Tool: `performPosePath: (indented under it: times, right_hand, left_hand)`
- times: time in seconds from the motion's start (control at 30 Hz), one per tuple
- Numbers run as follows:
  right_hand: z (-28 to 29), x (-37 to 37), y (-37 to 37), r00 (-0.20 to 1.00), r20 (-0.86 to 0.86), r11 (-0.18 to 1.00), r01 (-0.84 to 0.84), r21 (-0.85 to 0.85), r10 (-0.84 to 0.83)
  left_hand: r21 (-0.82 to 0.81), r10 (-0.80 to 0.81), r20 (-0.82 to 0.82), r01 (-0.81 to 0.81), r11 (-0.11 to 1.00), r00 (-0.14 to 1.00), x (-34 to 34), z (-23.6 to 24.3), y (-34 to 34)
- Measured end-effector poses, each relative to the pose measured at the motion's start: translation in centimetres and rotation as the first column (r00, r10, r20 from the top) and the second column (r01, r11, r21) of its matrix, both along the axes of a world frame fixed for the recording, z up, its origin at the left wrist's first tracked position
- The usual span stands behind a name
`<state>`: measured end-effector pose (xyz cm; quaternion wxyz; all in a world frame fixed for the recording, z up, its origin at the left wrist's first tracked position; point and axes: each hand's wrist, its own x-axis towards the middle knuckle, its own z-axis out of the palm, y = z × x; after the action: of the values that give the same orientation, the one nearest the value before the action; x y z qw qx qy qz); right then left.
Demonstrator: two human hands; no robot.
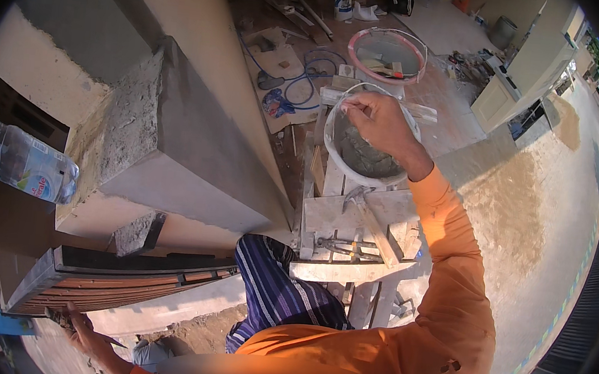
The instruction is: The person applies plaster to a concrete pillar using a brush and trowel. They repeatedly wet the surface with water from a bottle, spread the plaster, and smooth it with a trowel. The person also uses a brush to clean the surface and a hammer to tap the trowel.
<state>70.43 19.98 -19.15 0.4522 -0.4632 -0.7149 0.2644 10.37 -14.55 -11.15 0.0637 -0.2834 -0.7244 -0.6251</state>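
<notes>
My right hand [381, 126] is closed at the rim of a white bucket [331, 143] of wet grey mortar [367, 154], its fingers pinched near the wire handle. Low on the left, my left hand [88, 340] is beside the lower end of a frame with reddish-brown slats [124, 287]. Its fingers look curled, and a thin dark point sticks out next to them; what it belongs to is hidden. Between my body and the bucket, a claw hammer [376, 230] lies on a wooden scaffold [318, 214], with pincers [348, 248] beside it.
A plastic bottle [18, 153] lies on a rough concrete ledge [115, 119] to my left. Beyond the bucket stands a pink-rimmed tub [421, 62] with tools in it. Blue hose [298, 86] coils on the floor. My knee, under striped purple cloth [279, 282], is against the scaffold.
</notes>
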Motion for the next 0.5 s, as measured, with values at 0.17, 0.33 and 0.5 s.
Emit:
performPosePath:
  times: [0.17,0.33,0.5]
  right_hand:
    - [-0.1,7.7,15.1,0.525,0.756,0.872,0.474,0.121,-0.391]
    - [-3.9,7.4,18.5,0.232,0.909,0.872,0.437,0.221,-0.347]
    - [-3.9,8.6,20.0,0.106,0.947,0.830,0.518,0.207,-0.302]
  left_hand:
    - [-0.107,-0.119,-0.118,0.106,0.989,0.986,0.1,-1.6,-3.3]
    - [-0.187,-0.097,-0.095,0.077,0.979,0.991,1.4,-3.6,-6.7]
    - [-0.328,-0.158,-0.043,0.136,0.935,0.986,2.7,-2.9,-8.0]
